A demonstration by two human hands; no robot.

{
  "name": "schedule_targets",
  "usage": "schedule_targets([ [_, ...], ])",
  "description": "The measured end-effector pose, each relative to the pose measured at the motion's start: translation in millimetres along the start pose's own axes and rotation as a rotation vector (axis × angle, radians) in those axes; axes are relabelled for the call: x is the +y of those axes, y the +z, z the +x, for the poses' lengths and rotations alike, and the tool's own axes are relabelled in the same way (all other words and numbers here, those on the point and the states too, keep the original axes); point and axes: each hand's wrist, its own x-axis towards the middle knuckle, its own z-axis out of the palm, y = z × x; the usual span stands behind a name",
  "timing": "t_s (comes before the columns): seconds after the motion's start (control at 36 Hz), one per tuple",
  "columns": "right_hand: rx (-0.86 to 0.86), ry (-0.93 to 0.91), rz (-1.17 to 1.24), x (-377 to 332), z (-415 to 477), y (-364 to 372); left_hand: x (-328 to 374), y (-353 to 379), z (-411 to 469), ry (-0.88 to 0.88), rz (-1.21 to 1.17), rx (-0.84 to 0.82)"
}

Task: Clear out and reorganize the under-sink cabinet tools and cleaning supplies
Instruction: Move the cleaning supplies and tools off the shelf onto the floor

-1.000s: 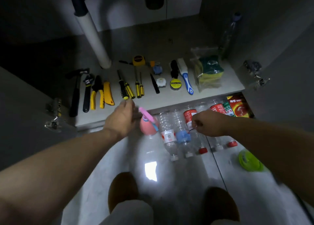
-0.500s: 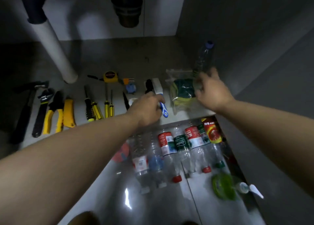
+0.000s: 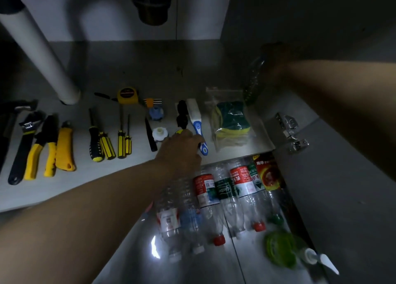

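Two hands are inside the cabinet point(image 3: 132, 65). I see the left hand point(image 3: 182, 149) with fingers curled over the yellow roll point(image 3: 179, 131), just beside the brush point(image 3: 196, 116). The right hand point(image 3: 276, 56) is atop the bottle point(image 3: 254, 80) in the dark right rear corner. I cannot tell either grip.

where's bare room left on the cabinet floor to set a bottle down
Bare: the back strip behind the tape measure, between white pipe and upright bottle; also the front edge before the pliers. Crowded: wrench through sponge bag.
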Motion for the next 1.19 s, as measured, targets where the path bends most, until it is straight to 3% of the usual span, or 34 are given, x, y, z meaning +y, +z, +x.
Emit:
schedule_targets([
  [0.19,0.124,0.046,-0.046,10.9,-22.1,7.7,-0.8,3.7,1.3,-0.006,0.114,-0.010],
  [0.47,0.316,-0.011,-0.005,23.7,-73.0,-17.5,6.4,-0.1,-5.1,-0.058,0.027,-0.111],
  [0.81,0.622,-0.105,0.189,12.1,-144.6,-72.2,23.1,-21.3,-27.0,-0.138,-0.163,0.033],
  [0.94,0.434,-0.164,0.207,8.2,-161.1,-82.7,29.0,-42.9,-36.0,-0.133,-0.141,0.031],
  [1.19,-0.186,-0.215,0.289,-4.5,-231.4,-48.5,48.3,-73.2,-52.9,-0.056,-0.025,-0.077],
])
